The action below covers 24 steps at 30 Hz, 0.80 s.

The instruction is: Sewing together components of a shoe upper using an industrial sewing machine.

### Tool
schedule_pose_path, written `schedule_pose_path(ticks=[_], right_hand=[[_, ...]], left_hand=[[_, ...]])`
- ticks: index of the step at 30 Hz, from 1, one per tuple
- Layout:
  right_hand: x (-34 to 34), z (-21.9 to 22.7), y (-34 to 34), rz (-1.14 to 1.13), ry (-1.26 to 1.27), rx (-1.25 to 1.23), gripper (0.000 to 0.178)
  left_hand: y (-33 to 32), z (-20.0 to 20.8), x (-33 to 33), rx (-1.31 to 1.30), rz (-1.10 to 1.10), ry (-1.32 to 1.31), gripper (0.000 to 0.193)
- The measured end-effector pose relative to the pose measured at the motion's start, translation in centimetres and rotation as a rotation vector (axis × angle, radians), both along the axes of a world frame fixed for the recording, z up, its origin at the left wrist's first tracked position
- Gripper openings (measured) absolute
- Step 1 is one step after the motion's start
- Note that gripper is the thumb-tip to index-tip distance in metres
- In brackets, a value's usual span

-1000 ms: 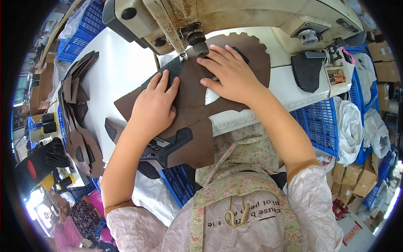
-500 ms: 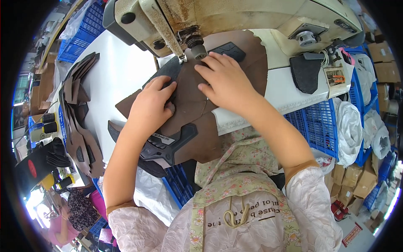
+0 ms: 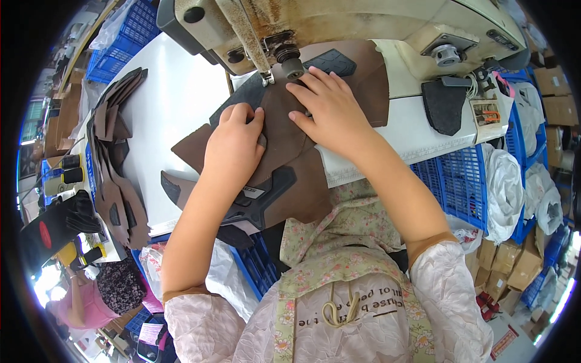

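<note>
A brown leather-like sewn panel (image 3: 284,154) with black patches lies under the needle area of a beige sewing machine (image 3: 363,24). Its presser foot (image 3: 267,78) rests at a seam beside a dark patch. My left hand (image 3: 235,142) is closed with bent fingers on the panel's left part, left of and nearer than the foot. Flat on the panel, to the right of the foot, my right hand (image 3: 333,109) has its fingers spread, the fingertips close to a round dark knob (image 3: 293,68). A black moulded patch (image 3: 260,196) hangs toward me on the panel's near part.
Stacked brown and black cut pieces (image 3: 118,175) lie on the white table (image 3: 172,72) at left. A black piece (image 3: 442,107) sits at right under the machine arm. Blue crates (image 3: 451,181) stand below right. Another person (image 3: 88,302) is at the lower left.
The panel has slid slightly away from me and to the right, and my left hand has moved with it. My right hand remains spread by the foot. The view has shifted a little.
</note>
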State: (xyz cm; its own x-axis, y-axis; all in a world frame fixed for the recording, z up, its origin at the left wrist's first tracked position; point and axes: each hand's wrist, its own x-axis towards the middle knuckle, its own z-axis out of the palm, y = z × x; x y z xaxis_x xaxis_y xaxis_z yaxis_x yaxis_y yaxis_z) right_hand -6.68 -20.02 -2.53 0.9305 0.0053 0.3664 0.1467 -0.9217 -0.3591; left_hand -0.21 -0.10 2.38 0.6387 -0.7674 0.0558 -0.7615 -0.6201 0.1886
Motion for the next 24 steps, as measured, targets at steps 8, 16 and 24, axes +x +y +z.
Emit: schedule_pose_path(ticks=[8,16,24], right_hand=[[1.3,-0.4,-1.1,0.015,0.005,0.003,0.039],[2.9,-1.1,-3.1,0.082,-0.052,-0.056,0.033],[4.6,-1.5,-4.9,0.146,-0.071,-0.075,0.034]], left_hand=[[-1.4,-0.8,-0.6,0.079,0.068,-0.091,0.048],[-3.5,-1.1,-1.4,0.167,0.105,-0.152,0.046],[-5.4,-1.6,-1.6,0.197,0.139,-0.199,0.042]])
